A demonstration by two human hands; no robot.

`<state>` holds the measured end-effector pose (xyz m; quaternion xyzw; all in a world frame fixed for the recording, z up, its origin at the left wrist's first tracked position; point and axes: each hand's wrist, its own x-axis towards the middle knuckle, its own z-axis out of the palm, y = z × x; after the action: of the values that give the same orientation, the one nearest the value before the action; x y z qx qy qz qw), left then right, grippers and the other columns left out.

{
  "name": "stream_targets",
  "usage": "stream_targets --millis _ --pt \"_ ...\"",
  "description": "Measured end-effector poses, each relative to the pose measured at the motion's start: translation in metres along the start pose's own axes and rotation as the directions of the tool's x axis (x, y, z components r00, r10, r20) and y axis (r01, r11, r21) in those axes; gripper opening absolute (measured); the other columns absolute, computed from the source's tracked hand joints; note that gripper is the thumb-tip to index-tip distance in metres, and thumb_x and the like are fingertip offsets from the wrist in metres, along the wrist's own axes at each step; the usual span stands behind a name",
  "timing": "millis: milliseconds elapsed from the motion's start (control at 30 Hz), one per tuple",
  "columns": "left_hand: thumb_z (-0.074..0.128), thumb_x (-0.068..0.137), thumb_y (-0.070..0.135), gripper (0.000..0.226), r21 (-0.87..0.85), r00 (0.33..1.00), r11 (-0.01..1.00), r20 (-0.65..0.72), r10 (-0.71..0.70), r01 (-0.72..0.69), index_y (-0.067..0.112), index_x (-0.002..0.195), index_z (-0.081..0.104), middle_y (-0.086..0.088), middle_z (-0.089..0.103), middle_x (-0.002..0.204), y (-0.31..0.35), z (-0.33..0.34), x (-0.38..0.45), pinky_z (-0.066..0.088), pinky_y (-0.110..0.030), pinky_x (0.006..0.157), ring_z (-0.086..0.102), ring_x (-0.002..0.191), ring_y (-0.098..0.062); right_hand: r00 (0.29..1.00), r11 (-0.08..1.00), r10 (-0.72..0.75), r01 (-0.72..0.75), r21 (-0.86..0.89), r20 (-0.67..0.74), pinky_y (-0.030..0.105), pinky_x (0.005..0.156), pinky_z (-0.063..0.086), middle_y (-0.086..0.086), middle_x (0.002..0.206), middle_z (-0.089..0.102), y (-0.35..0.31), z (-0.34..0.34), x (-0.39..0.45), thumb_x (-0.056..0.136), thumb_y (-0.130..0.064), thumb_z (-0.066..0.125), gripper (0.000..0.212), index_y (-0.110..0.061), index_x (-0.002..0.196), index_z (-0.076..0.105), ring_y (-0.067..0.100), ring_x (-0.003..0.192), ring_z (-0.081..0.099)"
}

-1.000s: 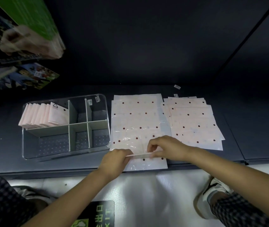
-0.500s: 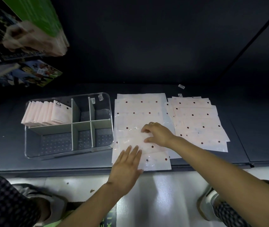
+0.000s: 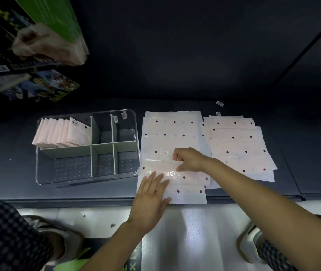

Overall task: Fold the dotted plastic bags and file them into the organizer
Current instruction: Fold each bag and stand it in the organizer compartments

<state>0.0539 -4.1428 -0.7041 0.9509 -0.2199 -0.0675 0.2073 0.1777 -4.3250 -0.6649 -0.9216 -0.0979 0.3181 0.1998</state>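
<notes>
Two bare hands work on the nearer end of a pale dotted plastic bag (image 3: 170, 137) that lies flat on the dark tabletop (image 3: 175, 105), just right of the organizer. The left hand (image 3: 151, 194) lies flat with its fingers spread and straight, pressing the bag's near left part down by the tabletop's front edge. The right hand (image 3: 190, 159) has its fingers curled, and its grip pinches a folded-over flap of the same bag, thumb below and fingertips above the fold. The flap runs as a glossy band across the bag between the two hands. A loose stack of more dotted bags (image 3: 237, 145) lies fanned out flat just to the right, its left edge touching or slightly overlapping the bag under the hands. The clear organizer (image 3: 134, 122) has pale dividers making several compartments; a row of folded bags (image 3: 61, 133) stands upright in its far left compartment, leaning slightly, and dark dotted floor shows in the other compartments. Colourful printed packages (image 3: 44, 87) hang at the upper left
</notes>
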Motion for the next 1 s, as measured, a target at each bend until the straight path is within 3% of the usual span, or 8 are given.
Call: stream_targets --millis 67,133,267,333,500,667,767,1000 --pt "0.057 0.093 0.024 0.036 -0.158 0.980 0.987 -0.195 -0.026 -0.005 0.014 0.128 0.056 -0.005 0.049 0.138 0.006 -0.010 -0.001 0.030 -0.038 0.112 0.038 0.134 -0.026 1.000 0.996 0.020 -0.019 0.090 -0.010 0.023 0.071 0.038 -0.008 0.088 0.046 -0.002 -0.008 -0.012 0.083 -0.019 0.068 0.018 -0.016 0.097 0.058 0.010 0.081 0.046" --pt "0.058 0.093 0.020 0.025 -0.351 0.941 0.934 -0.289 -0.174 0.065 0.017 0.118 0.060 0.004 0.055 0.123 0.015 -0.023 0.001 0.039 -0.023 0.097 0.049 0.118 -0.017 0.998 0.955 0.050 -0.036 0.293 -0.042 0.024 0.063 0.035 -0.003 0.076 0.046 -0.005 -0.017 -0.030 0.084 -0.017 0.068 0.015 -0.006 0.083 0.059 0.013 0.070 0.044" --pt "0.061 0.091 0.018 0.027 -0.813 0.854 0.527 -0.073 -0.515 0.248 0.019 0.117 0.057 0.006 0.055 0.109 0.036 -0.051 0.016 0.045 -0.022 0.087 0.054 0.100 -0.008 0.981 0.601 0.143 0.017 0.799 -0.128 0.035 0.083 0.053 0.009 0.101 0.070 -0.014 -0.020 -0.074 0.087 -0.013 0.066 0.022 -0.004 0.106 0.064 0.024 0.091 0.067" --pt "0.063 0.089 0.017 0.025 -0.917 0.837 0.280 0.095 -0.539 0.285 0.013 0.114 0.060 0.005 0.062 0.103 0.043 -0.066 0.021 0.049 -0.022 0.082 0.060 0.092 -0.007 0.981 0.422 0.141 0.064 0.904 -0.135 0.033 0.083 0.055 0.009 0.105 0.071 -0.026 -0.015 -0.093 0.087 -0.011 0.064 0.022 -0.008 0.109 0.064 0.022 0.093 0.068" --pt "0.061 0.090 0.018 0.015 -0.968 0.862 -0.020 0.233 -0.450 0.251 0.007 0.087 0.070 -0.007 0.073 0.087 0.044 -0.101 0.009 0.053 -0.026 0.077 0.068 0.081 -0.017 0.977 0.350 0.130 0.117 0.930 -0.172 0.033 0.083 0.055 0.009 0.102 0.071 -0.065 -0.006 -0.124 0.087 -0.007 0.063 0.019 -0.008 0.106 0.065 0.021 0.090 0.068" --pt "0.065 0.086 0.009 0.003 -0.975 0.851 0.056 0.159 -0.501 0.215 0.009 0.088 0.068 -0.003 0.073 0.075 0.040 -0.131 -0.008 0.053 -0.019 0.063 0.068 0.072 -0.014 0.948 0.432 0.147 0.195 0.880 -0.282 0.025 0.077 0.056 0.007 0.101 0.071 -0.090 -0.001 -0.145 0.085 -0.009 0.067 0.036 -0.014 0.119 0.055 0.016 0.089 0.069" --pt "0.070 0.083 0.009 0.037 -0.960 0.835 0.228 0.008 -0.550 0.160 0.028 0.111 0.055 0.000 0.073 0.073 0.040 -0.139 -0.016 0.051 -0.012 0.064 0.068 0.070 -0.003 0.863 0.585 0.210 0.266 0.766 -0.460 0.014 0.066 0.051 0.000 0.080 0.068 -0.099 0.002 -0.151 0.081 -0.013 0.071 0.054 -0.036 0.122 0.045 0.004 0.072 0.065" --pt "0.070 0.079 -0.002 0.023 -0.911 0.866 0.407 -0.149 -0.478 0.068 0.020 0.085 0.071 0.005 0.068 0.072 0.041 -0.150 -0.021 0.047 -0.012 0.064 0.063 0.068 -0.006 0.761 0.636 0.174 0.398 0.661 -0.625 0.010 0.067 0.044 -0.001 0.080 0.067 -0.106 0.008 -0.160 0.078 -0.004 0.072 0.020 -0.022 0.087 0.071 0.010 0.073 0.054"
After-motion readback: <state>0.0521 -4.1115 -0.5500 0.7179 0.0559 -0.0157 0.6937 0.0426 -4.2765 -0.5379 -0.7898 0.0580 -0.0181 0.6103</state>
